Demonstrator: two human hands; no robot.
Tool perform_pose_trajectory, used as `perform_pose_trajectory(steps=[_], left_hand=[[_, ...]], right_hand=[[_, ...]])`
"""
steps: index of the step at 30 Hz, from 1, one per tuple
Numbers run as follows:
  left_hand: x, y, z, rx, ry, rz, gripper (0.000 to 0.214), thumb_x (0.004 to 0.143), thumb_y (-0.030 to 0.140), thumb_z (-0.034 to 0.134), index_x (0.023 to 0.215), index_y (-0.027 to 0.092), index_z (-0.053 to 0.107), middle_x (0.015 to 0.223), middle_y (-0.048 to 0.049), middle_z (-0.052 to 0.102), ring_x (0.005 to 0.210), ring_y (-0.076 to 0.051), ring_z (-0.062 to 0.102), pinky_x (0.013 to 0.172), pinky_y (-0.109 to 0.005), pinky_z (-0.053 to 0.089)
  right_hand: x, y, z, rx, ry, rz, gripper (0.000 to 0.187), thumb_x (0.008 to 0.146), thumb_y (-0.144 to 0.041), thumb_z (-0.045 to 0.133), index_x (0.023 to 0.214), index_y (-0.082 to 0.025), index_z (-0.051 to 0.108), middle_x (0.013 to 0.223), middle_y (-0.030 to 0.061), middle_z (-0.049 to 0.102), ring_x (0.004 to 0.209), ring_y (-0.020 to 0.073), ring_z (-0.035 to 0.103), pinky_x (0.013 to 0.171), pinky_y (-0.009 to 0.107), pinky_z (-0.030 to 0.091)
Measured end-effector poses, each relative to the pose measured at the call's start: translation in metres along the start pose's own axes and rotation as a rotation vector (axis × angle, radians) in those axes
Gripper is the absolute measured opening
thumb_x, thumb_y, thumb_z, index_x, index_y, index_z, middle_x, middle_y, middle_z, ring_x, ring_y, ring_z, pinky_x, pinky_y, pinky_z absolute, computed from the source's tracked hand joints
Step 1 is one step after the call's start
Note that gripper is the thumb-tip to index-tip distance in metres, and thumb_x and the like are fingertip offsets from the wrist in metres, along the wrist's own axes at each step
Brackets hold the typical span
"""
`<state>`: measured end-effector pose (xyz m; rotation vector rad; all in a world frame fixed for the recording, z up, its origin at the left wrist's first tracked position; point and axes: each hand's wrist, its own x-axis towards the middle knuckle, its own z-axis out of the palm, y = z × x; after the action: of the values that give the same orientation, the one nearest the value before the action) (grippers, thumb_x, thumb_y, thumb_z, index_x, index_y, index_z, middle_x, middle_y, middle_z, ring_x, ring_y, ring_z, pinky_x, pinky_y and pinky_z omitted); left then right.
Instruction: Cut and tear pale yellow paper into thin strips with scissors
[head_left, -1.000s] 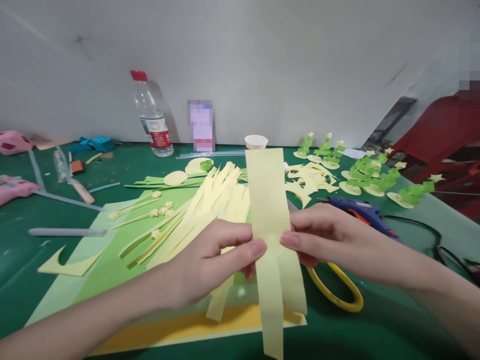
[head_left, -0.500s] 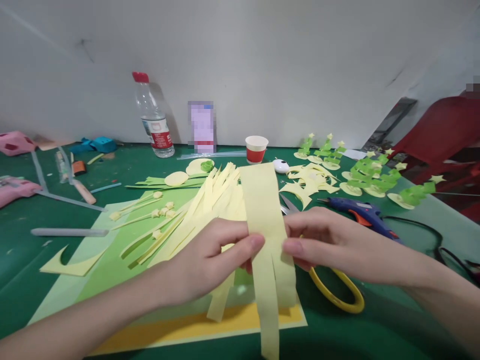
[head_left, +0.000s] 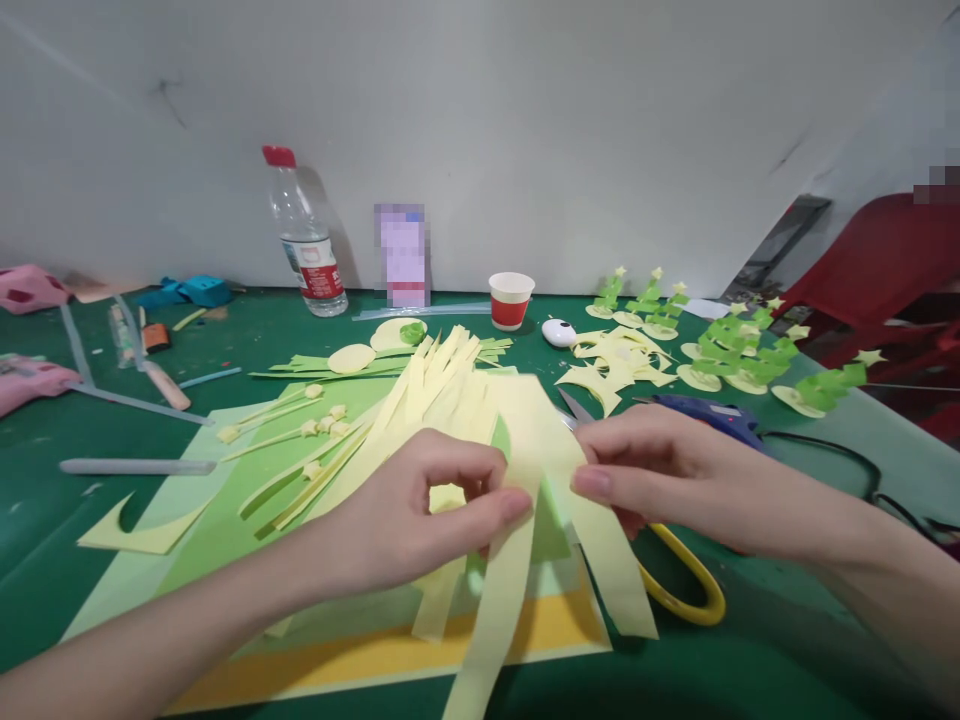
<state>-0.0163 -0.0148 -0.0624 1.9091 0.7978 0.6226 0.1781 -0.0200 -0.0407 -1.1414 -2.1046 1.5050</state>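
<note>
A pale yellow paper strip (head_left: 517, 410), split lengthwise from its lower end, is held between my two hands. My left hand (head_left: 450, 500) pinches the left half, whose tail hangs toward the table's front edge. With thumb and fingers closed, my right hand (head_left: 645, 470) grips the right half, and the two halves spread apart below the joined top. Behind my left hand lies a heap of cut yellow paper strips (head_left: 442, 380) on green paper sheets (head_left: 195, 540). Yellow-handled scissors (head_left: 701, 590) rest partly hidden under my right hand.
Several green spiral paper pieces with stars (head_left: 742, 350) stand at the right, near a blue glue gun (head_left: 709, 415) and its cable. Yellow paper scraps (head_left: 619, 360), a paper cup (head_left: 511, 305), a bottle (head_left: 311, 250) and a phone (head_left: 405, 255) are farther back. A pink glue gun (head_left: 30, 385) lies left.
My hands have drawn the strip's two halves apart, opening the gap between them further up. The strip's top has dropped lower, and the left tail has swung left, the right one right.
</note>
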Motion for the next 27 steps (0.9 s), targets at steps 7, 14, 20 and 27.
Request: perform_pose_trajectory(steps=[7,14,20,27], left_hand=[[-0.0035,-0.0038,0.0056,-0.071,0.018,0.009,0.025,0.084,0.023,0.041,0.063,0.016,0.052,0.056,0.0042,0.049,0.051,-0.007,0.047,0.051,-0.016,0.04],[-0.0021,-0.0013,0.0046,-0.049,0.042,0.006,0.032,0.084,0.025,0.037,0.055,0.016,0.047,0.05,0.0048,0.047,0.048,-0.007,0.047,0.05,-0.017,0.039],[-0.0026,-0.0004,0.0017,-0.128,-0.09,-0.043,0.029,0.084,0.022,0.038,0.057,0.016,0.047,0.05,0.0048,0.047,0.046,-0.006,0.046,0.046,-0.015,0.038],[-0.0042,0.0022,-0.0006,-0.135,-0.163,-0.036,0.03,0.084,0.022,0.038,0.055,0.016,0.045,0.049,0.0044,0.043,0.045,-0.006,0.043,0.046,-0.016,0.038]], right_hand=[[0.0042,0.0028,0.0045,0.117,-0.02,-0.046,0.027,0.083,-0.027,0.048,0.059,-0.016,0.041,0.055,-0.0059,0.035,0.049,0.0054,0.032,0.044,0.017,0.027],[0.0064,0.0009,0.0061,0.132,0.066,-0.06,0.029,0.081,-0.026,0.052,0.056,-0.016,0.04,0.053,-0.006,0.037,0.048,0.0051,0.034,0.044,0.017,0.027],[0.0053,-0.0021,0.0074,0.118,0.067,-0.063,0.032,0.08,-0.025,0.052,0.053,-0.016,0.038,0.052,-0.0054,0.035,0.048,0.0057,0.031,0.043,0.02,0.024],[0.0044,-0.0025,0.0064,0.122,-0.016,-0.031,0.032,0.08,-0.026,0.05,0.054,-0.016,0.034,0.053,-0.0058,0.027,0.048,0.006,0.025,0.042,0.021,0.019]])
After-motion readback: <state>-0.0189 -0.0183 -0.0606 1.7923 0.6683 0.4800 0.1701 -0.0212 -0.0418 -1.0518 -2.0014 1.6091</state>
